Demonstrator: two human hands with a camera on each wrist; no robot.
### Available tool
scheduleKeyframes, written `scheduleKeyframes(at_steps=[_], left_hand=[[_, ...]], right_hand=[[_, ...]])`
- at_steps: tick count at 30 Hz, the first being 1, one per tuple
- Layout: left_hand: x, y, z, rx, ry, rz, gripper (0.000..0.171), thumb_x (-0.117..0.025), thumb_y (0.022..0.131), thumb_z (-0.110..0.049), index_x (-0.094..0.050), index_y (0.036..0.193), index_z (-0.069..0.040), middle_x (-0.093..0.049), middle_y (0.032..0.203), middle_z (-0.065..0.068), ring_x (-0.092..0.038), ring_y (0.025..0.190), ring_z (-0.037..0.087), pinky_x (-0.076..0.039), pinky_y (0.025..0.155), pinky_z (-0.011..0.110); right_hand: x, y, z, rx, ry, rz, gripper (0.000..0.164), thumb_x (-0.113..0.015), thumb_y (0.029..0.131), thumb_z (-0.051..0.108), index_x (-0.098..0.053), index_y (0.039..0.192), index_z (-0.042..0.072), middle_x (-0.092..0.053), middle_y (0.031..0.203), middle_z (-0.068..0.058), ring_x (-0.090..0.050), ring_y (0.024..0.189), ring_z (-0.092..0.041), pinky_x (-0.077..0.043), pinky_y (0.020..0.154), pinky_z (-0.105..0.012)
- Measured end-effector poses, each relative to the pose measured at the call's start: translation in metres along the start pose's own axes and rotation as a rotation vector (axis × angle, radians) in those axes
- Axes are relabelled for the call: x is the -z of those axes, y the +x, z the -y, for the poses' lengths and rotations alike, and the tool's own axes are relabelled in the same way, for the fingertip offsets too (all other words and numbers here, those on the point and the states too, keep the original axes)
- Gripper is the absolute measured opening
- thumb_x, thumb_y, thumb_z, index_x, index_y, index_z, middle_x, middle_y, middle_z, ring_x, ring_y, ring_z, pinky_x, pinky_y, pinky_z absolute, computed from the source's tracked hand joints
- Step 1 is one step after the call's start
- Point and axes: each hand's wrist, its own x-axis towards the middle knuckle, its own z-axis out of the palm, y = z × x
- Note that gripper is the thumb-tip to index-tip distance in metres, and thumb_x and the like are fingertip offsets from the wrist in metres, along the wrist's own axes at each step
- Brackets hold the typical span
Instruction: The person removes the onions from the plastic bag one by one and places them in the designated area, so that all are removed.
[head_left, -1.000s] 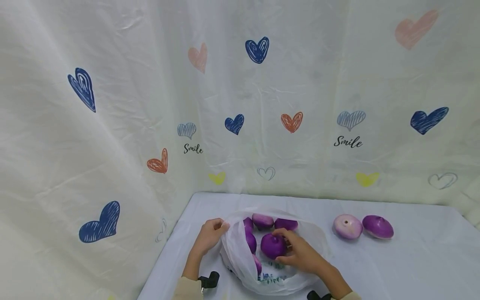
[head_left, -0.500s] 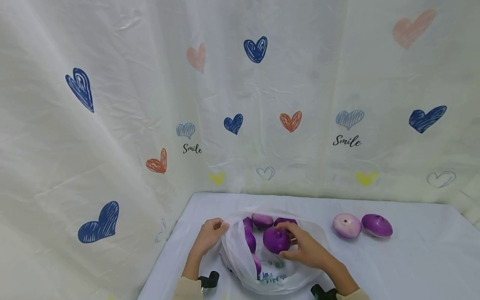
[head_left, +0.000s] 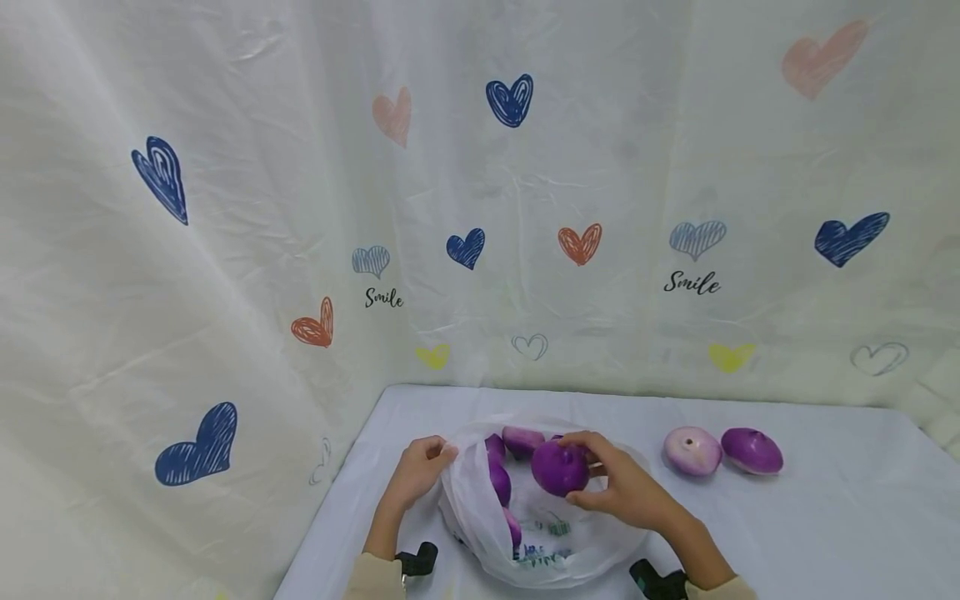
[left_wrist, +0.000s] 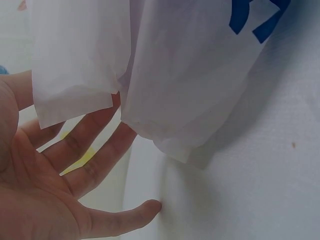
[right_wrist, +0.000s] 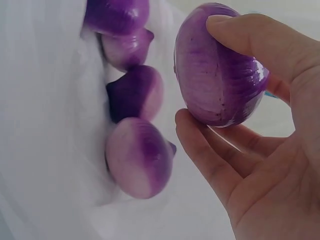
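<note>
My right hand holds a glossy purple onion above the mouth of a white plastic bag. In the right wrist view the thumb lies on one side of this onion and the fingertips on the other. My left hand pinches the bag's left rim between thumb and finger. From the left wrist, the bag's thin film hangs over part of the fingers. Several more purple onions lie inside the bag, partly hidden by its left wall and by the held onion.
To the right of the bag, a pale onion and a darker purple onion lie side by side on the white-covered table. A white curtain printed with hearts stands behind the table and along its left.
My right hand has raised the purple onion from inside the bag, moving it slightly right and toward the far side. The left hand keeps its place on the rim.
</note>
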Motion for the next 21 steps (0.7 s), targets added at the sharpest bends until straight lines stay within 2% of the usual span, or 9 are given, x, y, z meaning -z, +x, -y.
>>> scheduleKeyframes(at_steps=[4,9,16,21], left_hand=[[0.000,0.000,0.000,0.007,0.004,-0.002,0.024,-0.066,0.099,-0.033,-0.068,0.092,-0.011,-0.064,0.087,0.003,-0.056,0.082,0.019,-0.045,0.072,0.034],[0.000,0.000,-0.001,0.009,-0.001,0.001,0.023,-0.066,0.100,-0.032,-0.067,0.091,-0.011,-0.063,0.085,0.002,-0.055,0.081,0.018,-0.045,0.071,0.034],[0.000,0.000,-0.001,0.013,0.012,0.000,0.025,-0.066,0.099,-0.034,-0.066,0.089,-0.011,-0.062,0.083,0.001,-0.055,0.080,0.019,-0.044,0.070,0.034],[0.000,0.000,-0.001,0.009,0.027,-0.003,0.025,-0.066,0.099,-0.033,-0.065,0.089,-0.011,-0.061,0.083,0.001,-0.054,0.080,0.018,-0.043,0.069,0.034]], right_hand=[[0.006,-0.002,0.000,0.021,-0.017,-0.038,0.065,-0.084,0.085,0.030,-0.051,0.139,0.019,-0.060,0.135,-0.004,-0.065,0.108,-0.015,-0.057,0.092,-0.034],[0.015,-0.004,0.002,0.035,-0.003,-0.069,0.065,-0.085,0.085,0.028,-0.051,0.139,0.019,-0.060,0.136,-0.006,-0.064,0.109,-0.009,-0.057,0.093,-0.031],[0.028,-0.009,0.005,0.026,0.039,-0.107,0.064,-0.083,0.086,0.023,-0.050,0.141,0.018,-0.058,0.138,-0.011,-0.063,0.109,-0.007,-0.055,0.094,-0.025],[0.038,-0.013,0.005,0.012,0.026,-0.137,0.065,-0.083,0.086,0.021,-0.049,0.142,0.018,-0.057,0.139,-0.011,-0.063,0.111,-0.007,-0.053,0.094,-0.020]])
